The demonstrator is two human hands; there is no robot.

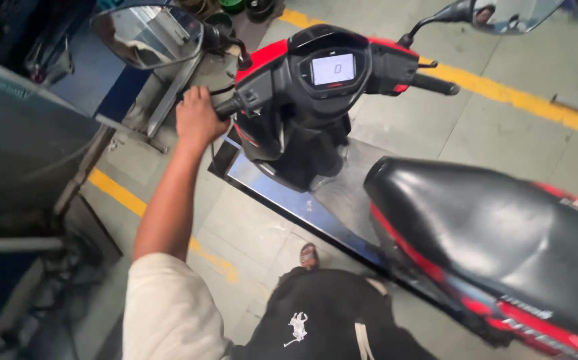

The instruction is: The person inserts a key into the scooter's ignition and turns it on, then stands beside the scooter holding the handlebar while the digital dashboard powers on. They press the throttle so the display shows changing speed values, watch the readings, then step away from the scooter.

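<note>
A red and black scooter (315, 107) stands on a low metal ramp (282, 197), its black seat (495, 227) at the right. My left hand (197, 119) is wrapped around the left handlebar grip (227, 107), arm stretched forward. The lit digital display (333, 69) sits between the bars. The right handlebar grip (435, 84) is free. My right hand is out of view.
Two mirrors stick up, the left mirror (147, 35) and the right mirror (510, 13). A yellow floor line (522, 99) crosses the tiled floor. A grey metal bench or machine (22, 140) stands at the left. My sandalled foot (309, 255) is beside the ramp.
</note>
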